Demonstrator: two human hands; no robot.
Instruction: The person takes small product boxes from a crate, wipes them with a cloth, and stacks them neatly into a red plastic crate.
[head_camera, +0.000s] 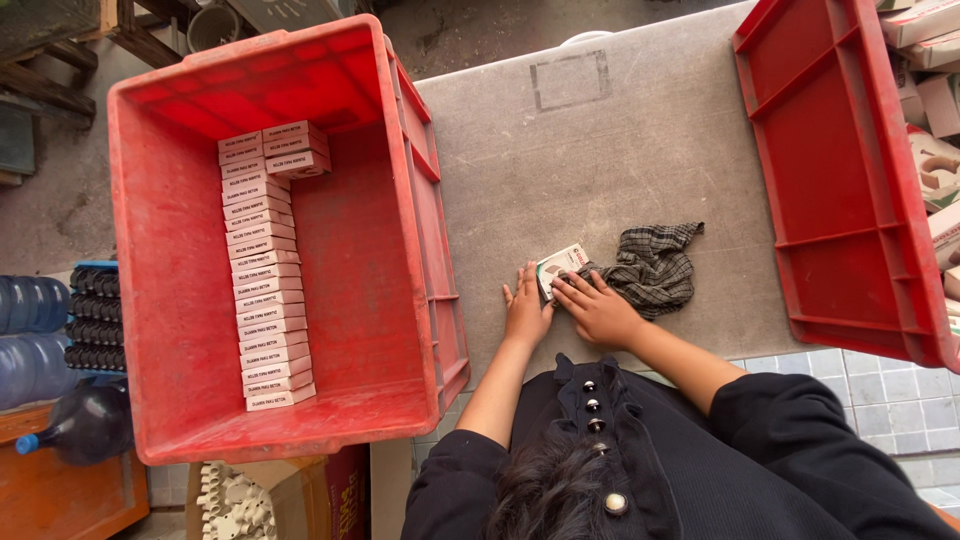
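Note:
A small white box (560, 266) lies on the grey table (600, 150) near its front edge. My left hand (526, 312) rests flat beside it, fingers spread and touching its left side. On the box's right side presses my right hand (598, 310), fingers laid over the box edge and a dark checked cloth (655, 265). Whether either hand actually grips the box is unclear. A big red crate (180, 300) to the left holds a long row of small white boxes (262, 265) standing on edge.
A second red crate (830, 180) stands at the right, with more white boxes (935, 150) beyond it. Blue water bottles (35, 330) and black parts sit at the far left. A cardboard carton (300, 495) is below the left crate.

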